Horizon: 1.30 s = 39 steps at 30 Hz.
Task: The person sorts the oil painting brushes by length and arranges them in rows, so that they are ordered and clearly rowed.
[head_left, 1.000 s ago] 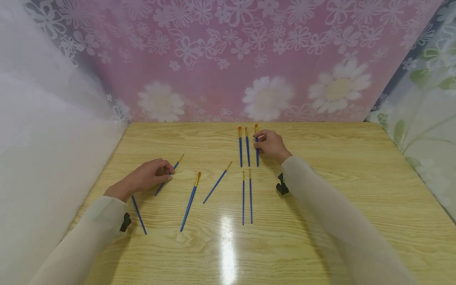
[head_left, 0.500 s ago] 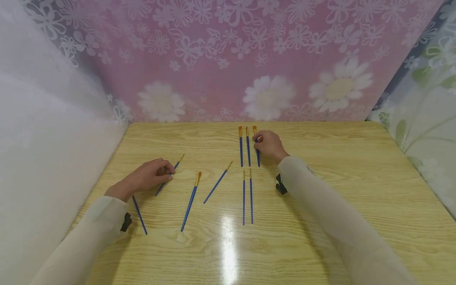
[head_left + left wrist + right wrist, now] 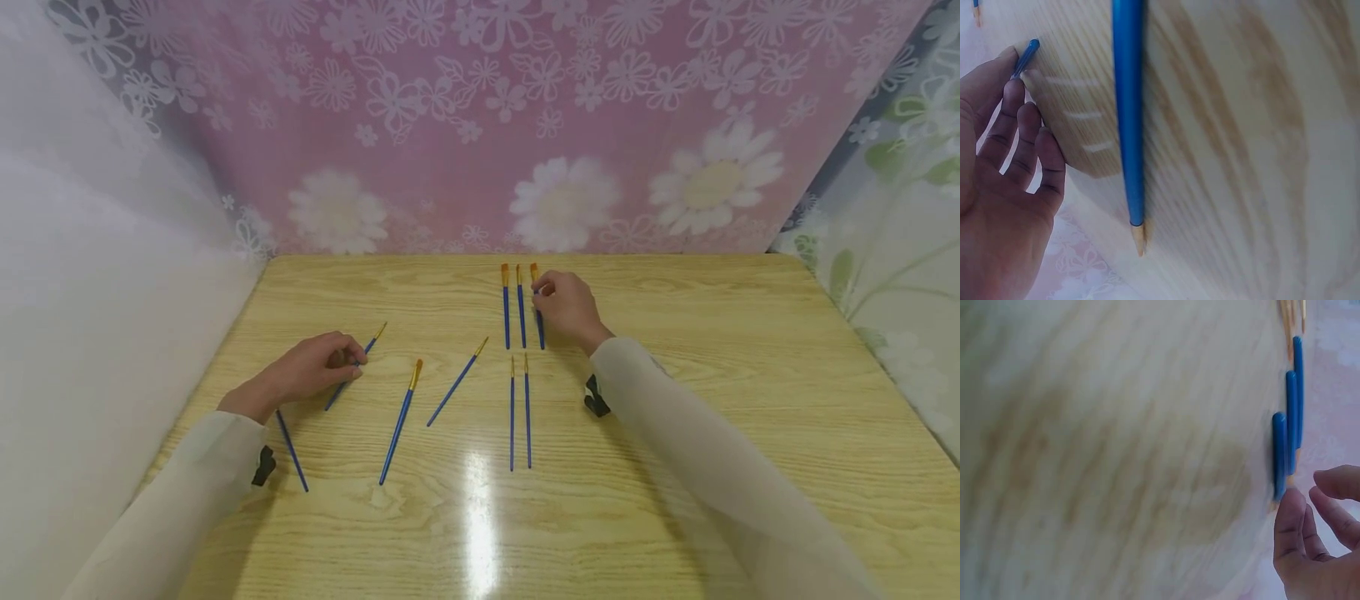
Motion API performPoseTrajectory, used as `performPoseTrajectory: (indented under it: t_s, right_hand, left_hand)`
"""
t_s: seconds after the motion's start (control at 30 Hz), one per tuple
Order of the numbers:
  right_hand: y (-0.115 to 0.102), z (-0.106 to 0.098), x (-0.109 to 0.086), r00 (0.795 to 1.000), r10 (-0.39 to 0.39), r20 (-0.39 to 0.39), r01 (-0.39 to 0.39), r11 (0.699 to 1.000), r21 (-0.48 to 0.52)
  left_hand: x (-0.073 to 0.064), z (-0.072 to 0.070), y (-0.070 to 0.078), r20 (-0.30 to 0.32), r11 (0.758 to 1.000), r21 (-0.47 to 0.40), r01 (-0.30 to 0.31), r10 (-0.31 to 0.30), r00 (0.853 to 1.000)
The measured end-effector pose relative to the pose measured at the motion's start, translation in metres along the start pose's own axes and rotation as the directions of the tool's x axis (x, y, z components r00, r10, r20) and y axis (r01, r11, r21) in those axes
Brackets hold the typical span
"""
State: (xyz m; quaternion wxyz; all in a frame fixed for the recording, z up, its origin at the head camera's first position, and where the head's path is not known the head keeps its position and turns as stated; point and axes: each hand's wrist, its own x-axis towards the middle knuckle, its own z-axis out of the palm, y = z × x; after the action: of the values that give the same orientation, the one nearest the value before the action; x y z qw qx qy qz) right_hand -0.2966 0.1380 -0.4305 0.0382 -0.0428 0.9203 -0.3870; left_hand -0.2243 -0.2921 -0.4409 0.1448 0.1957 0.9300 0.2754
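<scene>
My left hand (image 3: pixel 303 367) pinches a thin blue paintbrush (image 3: pixel 337 395) lying slanted on the table. In the left wrist view, its handle end (image 3: pixel 1027 57) pokes out between thumb and finger. My right hand (image 3: pixel 568 304) is at the far side, beside a flat paintbrush (image 3: pixel 540 332) with a gold ferrule and orange bristles. One fingertip (image 3: pixel 1289 499) touches this brush near its ferrule in the right wrist view, while the other fingers stand apart from it. Left of it lie two more upright paintbrushes, a wide one (image 3: pixel 506 317) and a narrower one (image 3: pixel 522 317).
Two thin paintbrushes (image 3: pixel 528 421) lie parallel nearer the front. Between the hands are a slanted thick paintbrush (image 3: pixel 397 433) and a thin one (image 3: pixel 459 382). Another paintbrush (image 3: pixel 292 454) lies partly under the left wrist. A pink floral cloth (image 3: pixel 450 183) hangs behind the wooden table (image 3: pixel 675 333).
The bristle end of the brush at my right hand has shifted left, towards the two beside it, so it tilts slightly. My left hand has stayed in place.
</scene>
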Motion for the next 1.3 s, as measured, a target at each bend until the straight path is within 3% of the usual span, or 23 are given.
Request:
performPoseTrajectory:
  t_s: [0.23,0.47,0.9,1.3]
  right_hand:
    - [-0.014,0.007,-0.015,0.992,-0.123,-0.019,0.123,0.992,-0.036]
    - [-0.028,0.022,-0.036,0.98,-0.191,0.063,0.193,0.981,-0.032]
    - [-0.053,0.052,-0.071,0.931,-0.284,0.231,0.294,0.956,-0.008]
    - [-0.061,0.068,-0.078,0.882,-0.331,0.336,0.364,0.931,-0.038]
  left_hand:
    - [-0.001,-0.001,0.002,-0.004,1.0,-0.004,0.004,-0.004,1.0]
    - [-0.002,-0.001,0.003,-0.008,1.0,0.0,-0.002,0.002,1.0]
    - [-0.003,0.0,0.003,-0.007,1.0,-0.014,0.003,-0.003,1.0]
    - [-0.002,0.0,0.003,-0.01,1.0,-0.007,-0.007,0.007,1.0]
